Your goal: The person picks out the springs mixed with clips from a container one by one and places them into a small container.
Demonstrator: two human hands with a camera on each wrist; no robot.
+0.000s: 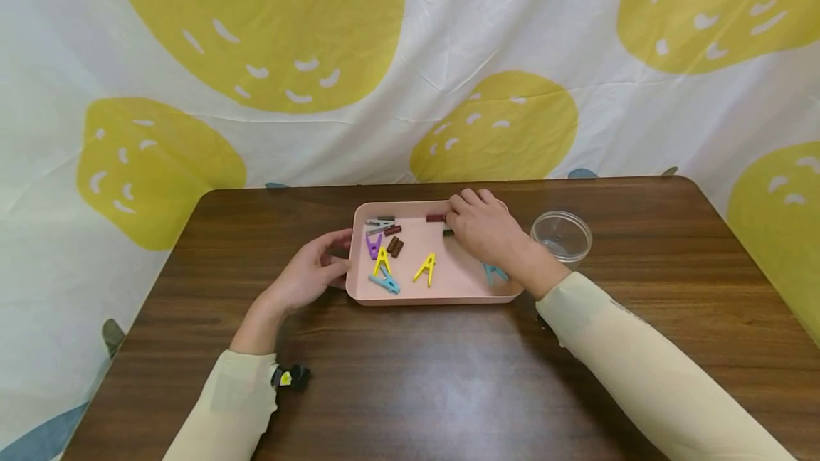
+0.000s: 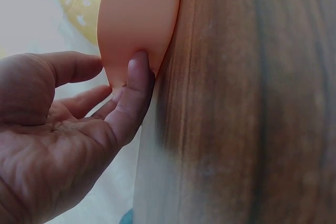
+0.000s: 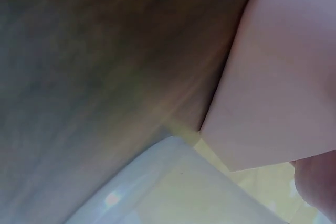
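The pink tray (image 1: pixel 442 294) is sitting mid-table, holding scattered clips. The right hand (image 1: pixel 482 228) is reaching into its far side, fingers curled over a dark clip (image 1: pixel 448 232); whether it's actually pinching, I cannot tell. The left hand (image 1: pixel 312 270) is touching the tray's left wall, fingers relaxed. A clear cup (image 1: pixel 561 235) is standing just right.

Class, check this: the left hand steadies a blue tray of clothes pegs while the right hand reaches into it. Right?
Not quite: the tray is pink, not blue, as the head view shows. The left hand steadies it and the right hand reaches in among the clothes pegs.
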